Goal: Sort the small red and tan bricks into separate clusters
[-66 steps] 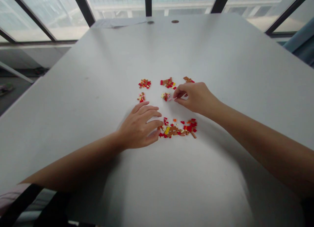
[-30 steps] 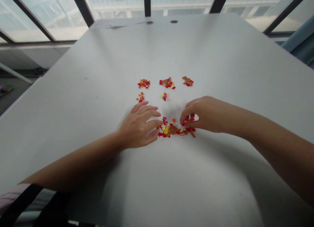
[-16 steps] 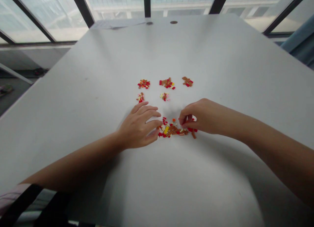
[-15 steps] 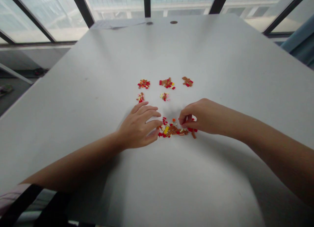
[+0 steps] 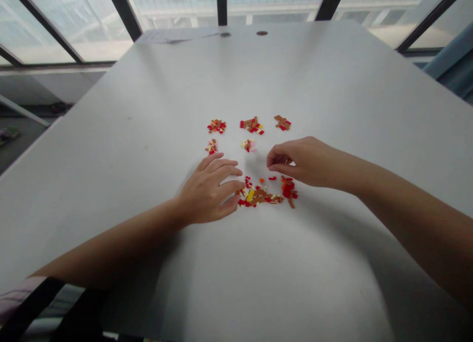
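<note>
My left hand (image 5: pixel 214 190) rests with its fingers apart at the left end of a loose pile of small building bricks (image 5: pixel 262 196), brown, red and yellow. Its thumb and forefinger touch or nearly touch the pile's edge. Above the pile's right part hovers my right hand (image 5: pixel 291 159), thumb and fingers pinched together; what they hold, if anything, is too small to make out. Below it lie a cluster of red bricks (image 5: pixel 288 188) and a single red brick (image 5: pixel 272 178). An orange brick (image 5: pixel 261 181) sits at the pile's far side.
Beyond my hands are small sorted heaps: a mixed heap (image 5: pixel 216 126), a brown and red heap (image 5: pixel 252 125), a flat brown heap (image 5: pixel 283 122), and two pale mixed heaps (image 5: pixel 212 146), (image 5: pixel 248 145). All are on a white table (image 5: pixel 166 95) before windows.
My right hand has lifted away from the pile and moved slightly farther from me, uncovering the red bricks at the right end. My left hand stays where it was.
</note>
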Available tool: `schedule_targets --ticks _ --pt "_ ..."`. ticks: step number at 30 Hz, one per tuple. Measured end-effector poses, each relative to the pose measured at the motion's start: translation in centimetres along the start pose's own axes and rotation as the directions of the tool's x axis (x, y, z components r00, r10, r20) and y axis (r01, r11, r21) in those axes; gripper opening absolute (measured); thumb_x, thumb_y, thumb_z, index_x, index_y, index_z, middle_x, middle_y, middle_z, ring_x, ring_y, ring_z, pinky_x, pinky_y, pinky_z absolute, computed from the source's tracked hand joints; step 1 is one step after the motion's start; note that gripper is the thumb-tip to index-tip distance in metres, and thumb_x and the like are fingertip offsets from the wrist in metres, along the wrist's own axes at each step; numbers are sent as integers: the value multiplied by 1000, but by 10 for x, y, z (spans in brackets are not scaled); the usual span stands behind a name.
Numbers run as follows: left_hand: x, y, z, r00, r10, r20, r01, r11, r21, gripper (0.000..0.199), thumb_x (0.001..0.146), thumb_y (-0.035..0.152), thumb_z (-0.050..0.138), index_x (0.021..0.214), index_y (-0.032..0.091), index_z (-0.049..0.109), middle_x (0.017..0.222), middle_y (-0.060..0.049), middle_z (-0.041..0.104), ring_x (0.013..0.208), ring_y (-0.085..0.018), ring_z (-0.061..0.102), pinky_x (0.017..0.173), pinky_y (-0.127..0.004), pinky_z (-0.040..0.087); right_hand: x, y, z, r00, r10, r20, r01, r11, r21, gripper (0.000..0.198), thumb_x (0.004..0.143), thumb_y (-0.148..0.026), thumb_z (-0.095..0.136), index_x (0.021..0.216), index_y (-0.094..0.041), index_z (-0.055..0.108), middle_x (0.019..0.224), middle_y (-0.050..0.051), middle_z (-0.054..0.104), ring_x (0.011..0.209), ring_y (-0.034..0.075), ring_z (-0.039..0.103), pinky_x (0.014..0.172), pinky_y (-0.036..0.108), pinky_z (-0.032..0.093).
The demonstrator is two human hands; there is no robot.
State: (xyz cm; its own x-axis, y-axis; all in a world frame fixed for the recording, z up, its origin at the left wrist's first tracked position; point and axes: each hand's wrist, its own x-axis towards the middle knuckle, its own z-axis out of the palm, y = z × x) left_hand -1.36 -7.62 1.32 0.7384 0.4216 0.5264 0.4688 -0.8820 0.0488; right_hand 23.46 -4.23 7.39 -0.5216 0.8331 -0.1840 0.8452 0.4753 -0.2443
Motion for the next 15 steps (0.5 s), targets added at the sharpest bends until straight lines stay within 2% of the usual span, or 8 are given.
schedule_targets --ticks 9,15 --pt "3 13 2 1000 -10 5 10 1000 7 12 89 22 62 99 21 70 110 -5 74 116 -23 64 114 -47 42 28 10 11 980 84 -183 -79 996 34 23 86 -20 55 99 -16 73 94 7 77 86 20 72 82 32 49" --pt "8 12 8 1000 0 0 0 1000 4 12 91 23 61 99 20 70 109 -6 74 115 -23 64 112 -48 43 42 23 22 959 70 -275 -67 998 19 22 87 -19 54 100 -12 71 94 10 76 92 22 71 87 34 47"
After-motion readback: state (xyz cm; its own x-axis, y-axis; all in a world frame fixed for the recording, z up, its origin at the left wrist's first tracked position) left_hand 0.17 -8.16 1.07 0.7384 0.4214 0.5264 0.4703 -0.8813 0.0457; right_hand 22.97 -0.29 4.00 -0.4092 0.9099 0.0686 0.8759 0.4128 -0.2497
